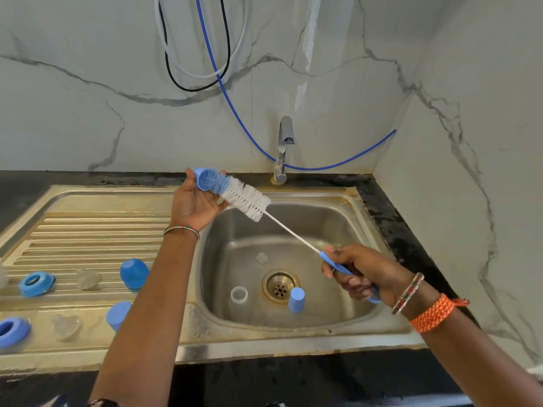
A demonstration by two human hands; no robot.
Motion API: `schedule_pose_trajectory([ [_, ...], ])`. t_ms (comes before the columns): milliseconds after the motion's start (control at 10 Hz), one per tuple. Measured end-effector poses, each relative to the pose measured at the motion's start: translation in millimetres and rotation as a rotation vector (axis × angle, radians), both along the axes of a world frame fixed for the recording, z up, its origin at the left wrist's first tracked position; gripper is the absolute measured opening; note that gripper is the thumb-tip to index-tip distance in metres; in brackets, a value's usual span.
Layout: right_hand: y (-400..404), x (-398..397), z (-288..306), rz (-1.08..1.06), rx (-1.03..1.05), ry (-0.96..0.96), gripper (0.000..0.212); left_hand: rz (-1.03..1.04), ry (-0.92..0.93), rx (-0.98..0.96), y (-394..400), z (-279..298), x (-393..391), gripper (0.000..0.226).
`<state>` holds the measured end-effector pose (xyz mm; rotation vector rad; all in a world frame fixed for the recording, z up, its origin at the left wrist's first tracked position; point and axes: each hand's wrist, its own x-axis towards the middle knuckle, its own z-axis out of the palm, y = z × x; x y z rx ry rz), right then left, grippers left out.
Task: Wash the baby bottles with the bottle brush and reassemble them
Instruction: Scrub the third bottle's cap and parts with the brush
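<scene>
Our left arm reaches up the middle of the frame, and our left hand point(196, 201) holds a blue cap point(212, 181) palm up. Our right hand point(360, 274), lower right, grips the bottle brush point(248, 201), with its bristles poked inside the cap, over the sink point(338, 224).

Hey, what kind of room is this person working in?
Most likely a home kitchen: a steel sink with a ribbed drainboard, a tap against a marble-look wall, and a dark countertop around it.
</scene>
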<state>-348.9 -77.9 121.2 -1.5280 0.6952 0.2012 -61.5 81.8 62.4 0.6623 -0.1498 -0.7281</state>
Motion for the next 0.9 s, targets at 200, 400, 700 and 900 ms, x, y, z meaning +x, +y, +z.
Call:
schedule_pose_trajectory([
  [200, -1, -7, -22, -0.059, -1.903, -0.496, 0.015, 0.04, 0.055, 0.049, 4, -5, 5, 0.041],
  [400, -9, -1, -22, -0.029, -1.879, -0.572, 0.019, 0.056, 0.103, 0.118, 3, -5, 6, 0.052],
  [700, -5, 1, -4, 0.071, 0.284, 0.002, 0.042, -0.046, 0.013, 0.069, 9, -9, 2, 0.076],
  [900, 4, 2, -24, 0.017, -1.374, -0.059, 0.015, 0.019, -0.007, 0.1, 11, -9, 1, 0.071],
])
